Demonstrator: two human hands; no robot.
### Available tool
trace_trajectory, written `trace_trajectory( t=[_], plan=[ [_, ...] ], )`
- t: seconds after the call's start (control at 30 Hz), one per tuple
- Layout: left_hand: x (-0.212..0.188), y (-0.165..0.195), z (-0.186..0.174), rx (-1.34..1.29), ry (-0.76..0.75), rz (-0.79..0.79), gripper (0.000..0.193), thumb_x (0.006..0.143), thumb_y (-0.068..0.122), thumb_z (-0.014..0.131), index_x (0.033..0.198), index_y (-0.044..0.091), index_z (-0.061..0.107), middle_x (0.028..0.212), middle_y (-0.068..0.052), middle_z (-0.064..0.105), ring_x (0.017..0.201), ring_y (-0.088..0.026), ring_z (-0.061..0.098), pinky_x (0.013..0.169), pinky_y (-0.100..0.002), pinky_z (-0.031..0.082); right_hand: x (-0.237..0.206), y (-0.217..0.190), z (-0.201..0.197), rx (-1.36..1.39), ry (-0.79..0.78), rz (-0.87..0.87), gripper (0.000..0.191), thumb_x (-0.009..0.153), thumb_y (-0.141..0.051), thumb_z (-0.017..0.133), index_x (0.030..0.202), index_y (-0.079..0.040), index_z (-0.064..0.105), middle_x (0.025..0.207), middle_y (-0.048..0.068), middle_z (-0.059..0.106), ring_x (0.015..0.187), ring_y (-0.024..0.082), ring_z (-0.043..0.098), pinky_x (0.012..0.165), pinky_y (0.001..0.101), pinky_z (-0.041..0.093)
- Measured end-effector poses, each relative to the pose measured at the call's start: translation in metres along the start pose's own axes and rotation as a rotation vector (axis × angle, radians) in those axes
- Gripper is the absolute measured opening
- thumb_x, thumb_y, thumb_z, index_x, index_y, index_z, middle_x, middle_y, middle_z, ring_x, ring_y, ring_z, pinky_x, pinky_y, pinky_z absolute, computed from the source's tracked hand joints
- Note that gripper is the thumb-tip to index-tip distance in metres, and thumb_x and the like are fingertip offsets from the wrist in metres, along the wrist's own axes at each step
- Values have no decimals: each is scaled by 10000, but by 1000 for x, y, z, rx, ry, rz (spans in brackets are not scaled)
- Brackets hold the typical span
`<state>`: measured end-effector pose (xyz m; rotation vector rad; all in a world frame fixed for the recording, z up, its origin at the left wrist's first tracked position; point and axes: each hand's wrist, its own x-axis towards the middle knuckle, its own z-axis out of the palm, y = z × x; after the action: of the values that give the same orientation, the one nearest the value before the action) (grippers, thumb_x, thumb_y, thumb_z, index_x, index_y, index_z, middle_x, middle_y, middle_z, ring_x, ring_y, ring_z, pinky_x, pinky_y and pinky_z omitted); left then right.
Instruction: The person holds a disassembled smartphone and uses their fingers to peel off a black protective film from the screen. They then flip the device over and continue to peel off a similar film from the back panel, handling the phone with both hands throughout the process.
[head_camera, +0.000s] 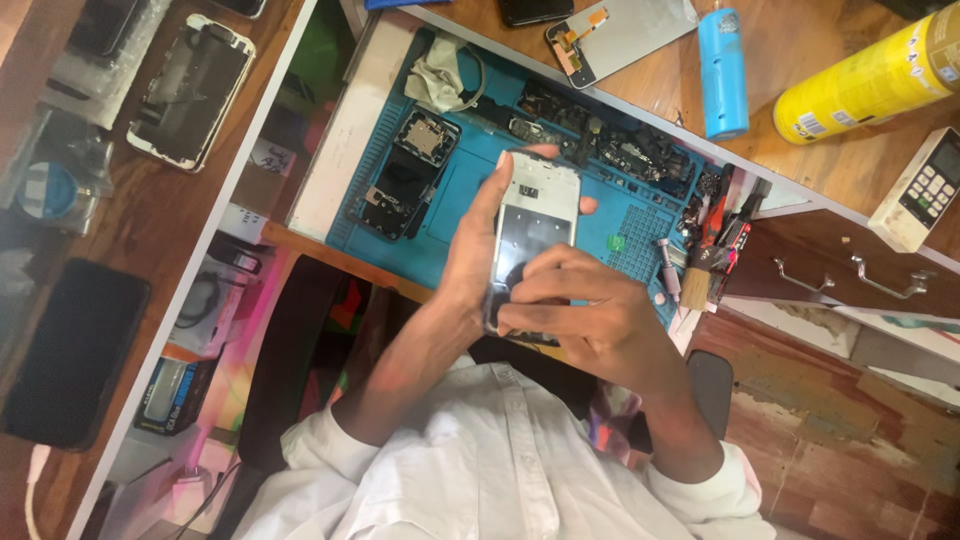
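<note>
Two wooden desk surfaces (170, 200) with a reddish grain meet around a blue silicone repair mat (470, 215), ribbed along its edge and gridded into small square trays on one side. A dismantled phone chassis (405, 175), dark and rectangular, lies on the mat, with a row of small black parts (620, 150) along the mat's far edge and a crumpled cloth (435, 80) in its corner. Off the mat, a glossy yellow spray can (870, 80) and a blue cylinder (722, 70) lie on the wood, near a flat screen panel (620, 35). A white-rimmed phone frame (190, 90) sits on the other desk. Held above the mat is a phone frame (530, 225), silvery with a dark inner plate: the left hand (470, 250) is wrapped around its long edge, thumb up along the side, and the right hand (590, 310) is curled closed, fingertips pressing on the frame's lower end. A small brush (697, 280) and a syringe (668, 268) rest at the mat's edge.
</note>
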<state>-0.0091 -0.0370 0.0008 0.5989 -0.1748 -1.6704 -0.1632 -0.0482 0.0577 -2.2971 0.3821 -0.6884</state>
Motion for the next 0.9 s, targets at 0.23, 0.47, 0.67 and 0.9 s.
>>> trace_trajectory(
  t=[0.23,0.47,0.67,0.9],
  plan=[
    [-9,7,9,-162,-176,14,575,1116,576,406,1516,164,431,1216,-218,651,830,-235,688,670,-353,599,-12,4,0,254,368,199,138,922,23,722,1052,-5,757,999,94,681,879,192,678,744,302,595],
    [-22,16,20,-181,-321,-52,632,1120,584,335,1613,189,319,1289,-246,611,735,-338,710,638,-458,632,-40,32,-19,797,757,104,172,997,-139,726,1088,-50,609,1052,106,661,902,237,670,671,304,530],
    [-23,17,21,-218,-412,-40,608,1150,571,325,1601,165,292,1270,-296,605,725,-344,722,636,-459,634,-63,44,-34,1048,905,117,208,1149,-110,679,1067,-11,516,817,49,521,696,138,485,616,243,402],
    [-28,15,24,-202,-415,-54,646,1152,602,291,1611,148,287,1264,-297,607,748,-314,730,628,-414,639,-40,23,-22,582,967,236,192,1080,-18,721,1141,-44,540,920,20,540,749,79,479,671,225,422]
  ],
)
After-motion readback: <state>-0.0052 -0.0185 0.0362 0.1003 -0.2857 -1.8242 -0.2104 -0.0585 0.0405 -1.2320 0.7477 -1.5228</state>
